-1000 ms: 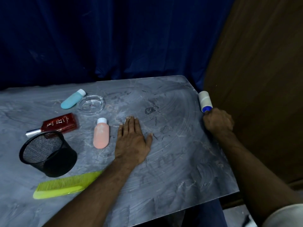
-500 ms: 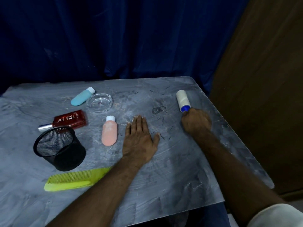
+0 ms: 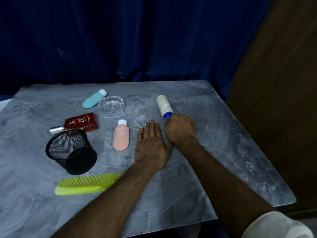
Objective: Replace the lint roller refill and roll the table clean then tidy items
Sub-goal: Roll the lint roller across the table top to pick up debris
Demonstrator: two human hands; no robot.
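My right hand is closed around the blue handle of the lint roller, whose white roll lies on the grey table near the middle. My left hand rests flat on the table, palm down with fingers together, and its thumb side touches my right hand. To the left lie a pink bottle, a blue bottle, a red perfume bottle, a clear glass dish, a black mesh cup and a green comb.
A dark blue curtain hangs behind the table. A brown wooden panel stands to the right, just past the table's right edge. The table's front edge is close to my body.
My right hand has drawn the lint roller leftward across the table, from the right edge to the middle, ending beside my left hand. The left hand has stayed flat in place.
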